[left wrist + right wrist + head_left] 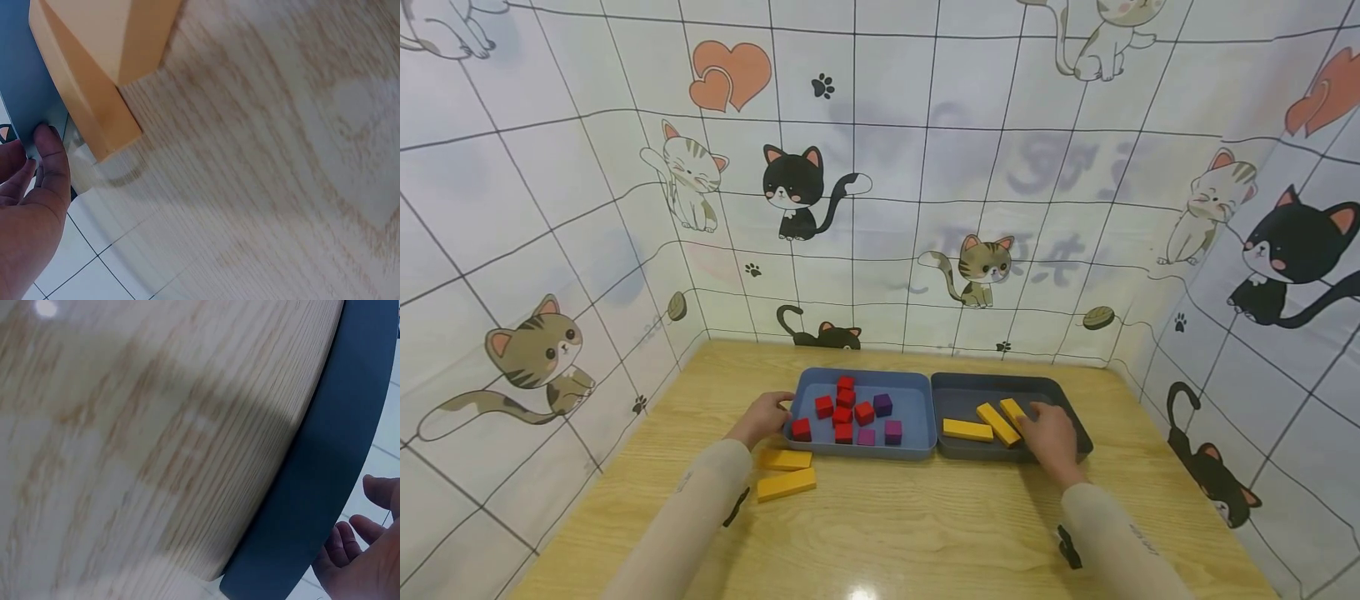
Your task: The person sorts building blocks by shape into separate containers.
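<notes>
My left hand (765, 417) grips the left end of a blue tray (913, 400); the left wrist view has the thumb (50, 147) against the tray's outer wall. Several red cubes (864, 412) and a few purple cubes (892, 432) lie in this tray. Inside the dark grey tray (958, 396) on the right are three yellow blocks (967, 430). My right hand (1051, 435) reaches over that tray's near right part, fingertips right by the rightmost yellow block (1012, 410). In the right wrist view, thumb and fingers stand apart with nothing visible between them.
Two more yellow blocks (786, 483) lie on the wooden table (910, 525), just before the blue tray's left corner and beside my left forearm. The trays stand side by side. A white cat-print sheet (887, 183) hangs behind and along both sides.
</notes>
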A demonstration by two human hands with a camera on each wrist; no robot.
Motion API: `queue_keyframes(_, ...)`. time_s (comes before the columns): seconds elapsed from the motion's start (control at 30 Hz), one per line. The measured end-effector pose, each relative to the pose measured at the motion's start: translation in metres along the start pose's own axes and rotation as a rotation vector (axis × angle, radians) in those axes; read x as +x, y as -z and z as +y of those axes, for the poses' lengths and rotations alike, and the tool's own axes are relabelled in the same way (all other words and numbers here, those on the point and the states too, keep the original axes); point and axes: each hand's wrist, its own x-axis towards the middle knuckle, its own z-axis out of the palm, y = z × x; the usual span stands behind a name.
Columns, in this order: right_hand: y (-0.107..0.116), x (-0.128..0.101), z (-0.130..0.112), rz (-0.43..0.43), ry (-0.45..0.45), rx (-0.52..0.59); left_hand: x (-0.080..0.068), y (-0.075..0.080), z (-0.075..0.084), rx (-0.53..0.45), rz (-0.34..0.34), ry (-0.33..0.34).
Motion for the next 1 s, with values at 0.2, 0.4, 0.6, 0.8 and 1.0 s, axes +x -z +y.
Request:
queue_keyframes(0.2,-0.007,-0.003,-0.011,0.015,0.047,-0.001,0.001,-0.001,0.000,-0.009,-0.008,0.017)
queue_keyframes(0.4,-0.015,-0.009,-0.032,0.022,0.140,0.023,0.001,-0.001,-0.001,-0.016,-0.004,0.007)
queue_keyframes(0.6,-0.028,-0.024,-0.065,-0.007,0.232,0.089,0.001,0.000,-0.001,-0.012,-0.009,-0.009)
queue_keyframes(0.8,-0.051,-0.052,-0.106,-0.082,0.395,0.153,0.001,0.005,-0.002,-0.046,-0.026,-0.015)
queue_keyframes(1.0,-0.076,-0.080,-0.137,-0.325,0.526,0.221,0.002,0.011,-0.003,-0.129,-0.120,-0.008)
